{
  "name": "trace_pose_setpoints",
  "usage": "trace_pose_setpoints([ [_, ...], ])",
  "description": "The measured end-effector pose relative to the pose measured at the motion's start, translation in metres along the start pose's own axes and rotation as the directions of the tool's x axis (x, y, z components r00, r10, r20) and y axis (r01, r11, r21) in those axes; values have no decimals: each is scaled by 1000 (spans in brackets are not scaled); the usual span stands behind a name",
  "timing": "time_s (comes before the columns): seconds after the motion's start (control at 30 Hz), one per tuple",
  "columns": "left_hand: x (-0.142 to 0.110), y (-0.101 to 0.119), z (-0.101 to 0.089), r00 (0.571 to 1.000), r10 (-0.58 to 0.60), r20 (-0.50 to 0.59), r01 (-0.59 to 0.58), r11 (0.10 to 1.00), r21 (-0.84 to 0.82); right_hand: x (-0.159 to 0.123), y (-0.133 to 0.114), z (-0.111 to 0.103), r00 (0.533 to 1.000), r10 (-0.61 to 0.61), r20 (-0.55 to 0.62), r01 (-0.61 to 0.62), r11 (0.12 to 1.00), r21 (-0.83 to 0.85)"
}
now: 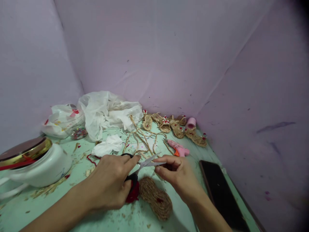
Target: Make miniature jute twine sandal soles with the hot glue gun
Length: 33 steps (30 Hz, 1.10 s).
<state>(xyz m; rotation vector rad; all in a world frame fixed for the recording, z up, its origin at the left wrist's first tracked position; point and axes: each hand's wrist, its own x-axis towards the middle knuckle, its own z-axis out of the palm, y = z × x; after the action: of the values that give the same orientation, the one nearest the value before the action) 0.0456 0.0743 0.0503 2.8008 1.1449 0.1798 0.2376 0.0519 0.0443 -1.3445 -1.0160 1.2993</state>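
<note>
My left hand (pixel 111 180) grips a pair of scissors (pixel 143 165) by its black handles. The blades stand apart and point right, with their tips close to the fingers of my right hand (pixel 180 177). Thumb and index finger of that hand are drawn together at the blades; what lies between them is too small to make out. Below the blades lies a coiled straw sole (pixel 156 198) with a small red spot. Red yarn (pixel 132 193) sits partly hidden under my left hand. Braided straw cord (pixel 142 138) runs in loops behind the scissors.
A pink glue gun (pixel 178 149) and a dark phone (pixel 222 196) lie at right. Several small straw slippers (pixel 177 129) line the wall beside a pink spool (pixel 191 123). White plastic bags (pixel 106 111) are at back left, a white lidded pot (pixel 53 167) at left.
</note>
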Motion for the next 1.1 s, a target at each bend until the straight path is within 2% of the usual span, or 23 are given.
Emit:
trace_pose_setpoints([
  [0.2, 0, 0, -1, 998, 10, 56, -8, 999, -32, -1, 0, -1, 999, -8, 44, 9, 1000, -19],
  [0.37, 2, -1, -5, 998, -7, 65, 20, 981, -193, 0, 0, -3, 998, -9, 62, 8, 1000, 18],
  [0.43, 2, -4, -10, 998, -50, 37, 58, 968, -244, 2, 1, -4, 999, 30, 44, -32, 998, 49],
  [0.5, 2, -8, -14, 994, -103, -43, 88, 962, -259, 4, 3, -5, 998, 61, 35, -63, 995, 78],
  [0.57, 0, -10, -14, 988, -107, -107, 79, 968, -240, 5, 5, -5, 997, 73, 36, -77, 991, 107],
  [0.6, -1, -9, -13, 991, -87, -106, 62, 975, -214, 5, 6, -5, 996, 78, 35, -81, 990, 120],
  [0.73, -1, -1, -5, 1000, -14, 0, 14, 1000, -18, 3, 4, -2, 993, 113, 20, -115, 986, 124],
  [0.8, -1, 3, -2, 1000, -1, 6, 1, 998, 55, 1, 1, 0, 992, 122, 28, -124, 987, 103],
  [1.1, -3, 1, -5, 996, 11, 90, -18, 997, 73, 0, -1, -3, 985, 125, 118, -125, 992, -1],
])
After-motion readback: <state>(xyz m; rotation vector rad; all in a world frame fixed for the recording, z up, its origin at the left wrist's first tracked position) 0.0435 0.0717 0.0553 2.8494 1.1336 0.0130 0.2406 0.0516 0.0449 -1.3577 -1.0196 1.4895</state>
